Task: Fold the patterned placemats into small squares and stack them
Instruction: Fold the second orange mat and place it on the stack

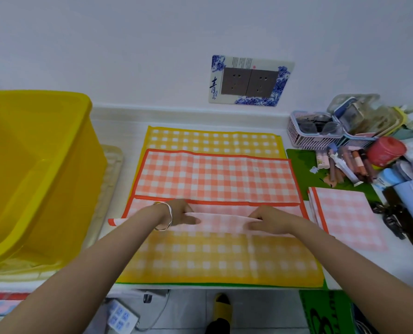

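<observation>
Evidently a fold is under way: left hand (180, 213) and right hand (267, 220) each hold the orange placemat's (215, 177) near part in a pinching grip. Next, I'd say, it needs laying over with edges matched.

There is only one view, from a camera worn on the person's head. It faces forward and steeply down on the counter (400, 266), from close above its front edge. Both forearms enter from the lower corners, and the left hand (180, 212) and the right hand (267, 220) meet near the middle of the frame on the orange checked placemat (215, 179). The lens is wide, so straight edges bend near the borders. At the top the view reaches the white wall (104, 44) with the socket plate (250, 80), at the left a yellow tub (32, 165), at the right a white basket (314, 135), and at the bottom the floor (188, 309).
</observation>
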Demonstrator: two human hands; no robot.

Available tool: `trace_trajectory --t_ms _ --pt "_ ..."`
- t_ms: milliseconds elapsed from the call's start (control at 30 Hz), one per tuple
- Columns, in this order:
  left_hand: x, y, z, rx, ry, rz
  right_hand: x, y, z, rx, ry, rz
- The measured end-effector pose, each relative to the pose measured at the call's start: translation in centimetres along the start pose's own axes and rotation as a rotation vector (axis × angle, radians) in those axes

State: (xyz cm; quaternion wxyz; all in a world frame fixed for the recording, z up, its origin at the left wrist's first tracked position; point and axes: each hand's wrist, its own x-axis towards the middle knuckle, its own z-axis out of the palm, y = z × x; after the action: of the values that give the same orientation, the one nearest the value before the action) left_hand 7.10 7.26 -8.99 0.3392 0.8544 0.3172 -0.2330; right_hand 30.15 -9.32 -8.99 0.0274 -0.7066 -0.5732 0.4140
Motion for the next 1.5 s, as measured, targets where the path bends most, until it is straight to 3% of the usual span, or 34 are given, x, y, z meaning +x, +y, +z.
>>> trace_trajectory --t_ms 267,433,533,633,800,900,1067,1400,1500 --pt "2.1 0.5 -5.1 -0.018 0.129 0.02 2.3 -0.7 -6.4 0.071 -0.085 -0.006" --pt "3.2 2.4 -7.6 0.344 0.468 -0.071 4.9 0.0 -9.6 0.073 0.003 -0.038" --pt "4.7 2.4 -6.9 0.299 0.707 0.01 6.8 0.5 -11.0 -0.022 0.099 -0.043" --pt "6.1 1.9 -4.8 0.212 0.786 0.119 9.1 1.1 -12.0 -0.094 0.165 0.0" --pt "8.0 1.2 -1.5 0.247 0.534 0.015 12.8 2.3 -12.1 -0.253 0.298 0.148" --pt "8.9 0.9 0.0 0.243 0.48 -0.037 14.4 2.4 -11.6 -0.273 0.383 0.145" --pt "9.8 0.3 1.5 0.314 0.502 -0.052 16.0 2.9 -10.3 -0.118 0.468 0.121" --pt "9.1 -0.3 4.9 0.283 0.569 -0.015 15.4 2.7 -7.7 0.046 0.439 0.102" --pt "9.1 -0.6 5.6 0.276 0.632 0.023 14.5 2.4 -5.8 -0.004 0.586 0.023"
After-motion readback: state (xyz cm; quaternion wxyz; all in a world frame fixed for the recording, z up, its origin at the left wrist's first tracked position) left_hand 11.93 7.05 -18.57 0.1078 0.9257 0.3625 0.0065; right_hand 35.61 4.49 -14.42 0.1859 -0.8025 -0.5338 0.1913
